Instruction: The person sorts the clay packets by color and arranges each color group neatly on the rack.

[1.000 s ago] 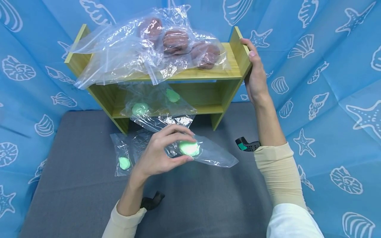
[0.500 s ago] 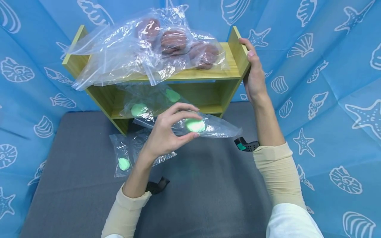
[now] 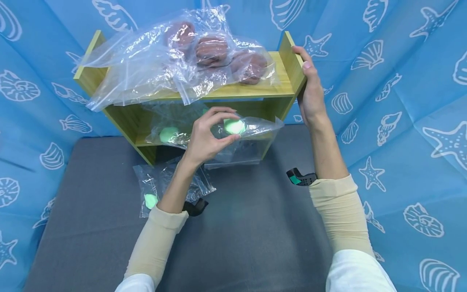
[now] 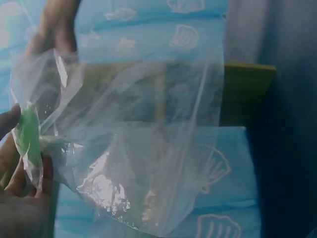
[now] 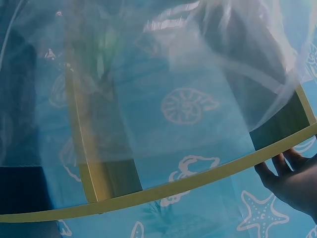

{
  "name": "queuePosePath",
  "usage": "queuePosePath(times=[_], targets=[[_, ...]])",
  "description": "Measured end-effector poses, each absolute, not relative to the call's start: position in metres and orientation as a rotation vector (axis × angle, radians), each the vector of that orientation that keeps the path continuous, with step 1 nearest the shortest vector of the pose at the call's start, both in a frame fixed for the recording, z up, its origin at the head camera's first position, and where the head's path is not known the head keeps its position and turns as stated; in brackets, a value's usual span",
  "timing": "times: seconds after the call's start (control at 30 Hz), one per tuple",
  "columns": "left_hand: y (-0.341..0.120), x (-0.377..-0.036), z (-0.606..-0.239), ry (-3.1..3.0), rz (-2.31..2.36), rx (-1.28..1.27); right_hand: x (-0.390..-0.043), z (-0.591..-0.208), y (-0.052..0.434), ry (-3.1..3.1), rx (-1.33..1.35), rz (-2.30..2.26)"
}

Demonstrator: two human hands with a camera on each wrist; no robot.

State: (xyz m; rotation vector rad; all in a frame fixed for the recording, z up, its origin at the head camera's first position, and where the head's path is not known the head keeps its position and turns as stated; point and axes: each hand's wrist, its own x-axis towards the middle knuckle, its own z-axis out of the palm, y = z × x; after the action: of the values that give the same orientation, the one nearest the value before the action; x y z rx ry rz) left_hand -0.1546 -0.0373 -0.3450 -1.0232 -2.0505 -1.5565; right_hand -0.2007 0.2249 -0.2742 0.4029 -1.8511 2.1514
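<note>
My left hand (image 3: 203, 140) pinches a light green lump (image 3: 234, 126), which looks like a clay or toy piece, inside a clear plastic bag (image 3: 260, 126). It hangs before the lower level of a small wooden shelf (image 3: 120, 132). In the left wrist view, thumb and fingers press the green lump (image 4: 29, 134) through the film, and the bag's wide part spreads to the right. My right hand (image 3: 313, 91) grips the shelf's right side panel near its top; the right wrist view shows the fingers (image 5: 280, 166) at the panel's edge.
Clear bags with brown ridged lumps (image 3: 212, 49) lie on the upper level. Another bagged green lump (image 3: 169, 135) sits on the lower level, at left. On the grey table (image 3: 233, 235) lies a bag with a green lump (image 3: 151, 201). A shell-patterned blue curtain (image 3: 394, 134) surrounds everything.
My left hand has carried the bagged green lump up and forward from over the table to the front of the lower shelf level. My right hand keeps its grip on the panel.
</note>
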Motion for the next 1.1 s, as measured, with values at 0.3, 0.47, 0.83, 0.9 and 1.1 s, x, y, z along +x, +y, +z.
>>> queuePosePath(times=[0.3,0.47,0.83,0.9,1.1], targets=[[-0.027,-0.185,-0.353,-2.224,-1.532,-0.83,-0.201,-0.274,0.226,-1.87,0.393,2.135],[-0.023,-0.199,-0.36,-2.263,-1.543,-0.792,-0.201,-0.274,0.225,-1.868,0.394,2.14],[-0.017,-0.218,-0.385,-2.212,-1.556,-0.812,-0.203,-0.275,0.223,-1.86,0.392,2.146],[-0.015,-0.221,-0.388,-2.211,-1.526,-0.804,-0.203,-0.275,0.223,-1.863,0.391,2.14],[-0.007,-0.225,-0.39,-2.317,-1.395,-0.688,-0.202,-0.277,0.225,-1.866,0.381,2.128]])
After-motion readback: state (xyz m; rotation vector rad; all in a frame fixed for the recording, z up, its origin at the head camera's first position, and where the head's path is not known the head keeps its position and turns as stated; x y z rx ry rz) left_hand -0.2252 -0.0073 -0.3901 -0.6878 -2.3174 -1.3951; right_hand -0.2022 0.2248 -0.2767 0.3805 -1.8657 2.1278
